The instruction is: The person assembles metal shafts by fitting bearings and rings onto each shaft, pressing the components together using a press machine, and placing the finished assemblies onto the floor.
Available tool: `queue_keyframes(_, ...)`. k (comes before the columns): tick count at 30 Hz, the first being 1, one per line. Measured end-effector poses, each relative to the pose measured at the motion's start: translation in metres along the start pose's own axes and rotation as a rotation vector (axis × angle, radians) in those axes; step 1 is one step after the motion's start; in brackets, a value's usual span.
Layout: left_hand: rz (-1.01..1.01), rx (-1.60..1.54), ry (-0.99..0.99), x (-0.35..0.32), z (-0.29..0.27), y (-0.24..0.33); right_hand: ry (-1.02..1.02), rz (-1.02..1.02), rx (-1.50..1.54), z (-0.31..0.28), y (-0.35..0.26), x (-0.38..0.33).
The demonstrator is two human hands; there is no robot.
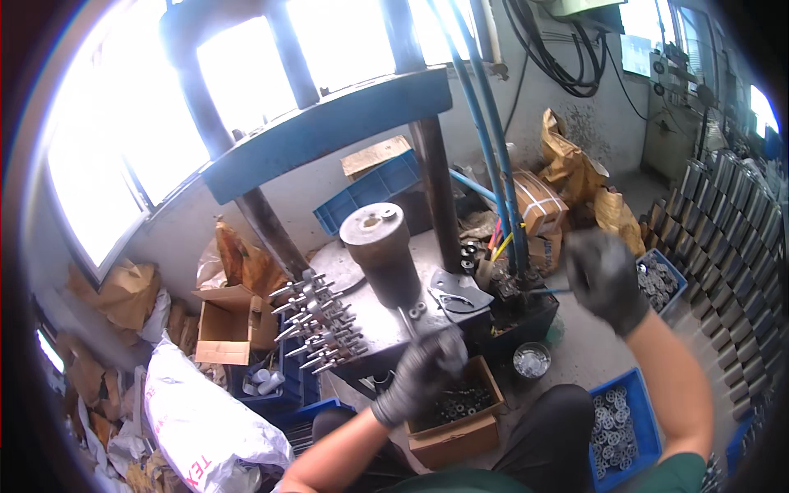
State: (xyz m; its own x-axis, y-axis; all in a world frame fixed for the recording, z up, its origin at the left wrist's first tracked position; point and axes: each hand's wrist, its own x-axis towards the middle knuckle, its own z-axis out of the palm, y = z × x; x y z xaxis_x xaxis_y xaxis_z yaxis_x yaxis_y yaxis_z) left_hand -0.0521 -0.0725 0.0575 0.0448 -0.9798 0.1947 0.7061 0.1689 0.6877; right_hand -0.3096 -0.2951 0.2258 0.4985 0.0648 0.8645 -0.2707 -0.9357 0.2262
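My left hand (pixel 421 374), in a dark glove, is closed at the front edge of the press table (pixel 386 320), just above a cardboard box of small metal rings (pixel 460 411); something small may be in its fingers but blur hides it. My right hand (pixel 604 279), also gloved, is closed around the end of a thin blue-handled lever (pixel 546 291) sticking out from the dark control block (pixel 518 304) at the press's right side. A dark metal cylinder (pixel 382 246) stands upright on the table. A flat metal plate with holes (pixel 456 292) lies beside it.
A rack of metal pins (pixel 320 324) juts out at the table's left. Blue bins of round metal parts (pixel 616 423) sit at lower right, another bin (pixel 662 279) beyond my right hand. Stacked dark parts (pixel 731 238) line the right. An open cardboard box (pixel 230 320) and white sack (pixel 205 419) lie left.
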Motion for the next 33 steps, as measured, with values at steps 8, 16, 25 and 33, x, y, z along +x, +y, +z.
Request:
queue_keyframes(8,0.002,1.662,-0.23,-0.084,0.13,-0.007,-0.669,1.657,1.809,-0.012,-0.188,-0.131)
queue_keyframes(16,-0.226,1.209,-0.13,-0.091,0.117,0.009,-0.924,1.528,2.215,-0.001,-0.213,-0.124)
queue_keyframes(25,-0.203,1.035,0.169,-0.065,0.105,0.013,-0.39,1.465,2.249,0.04,-0.225,-0.122)
queue_keyframes(33,-0.153,1.478,0.251,-0.059,0.1,0.012,0.032,0.969,1.545,0.005,-0.204,-0.154)
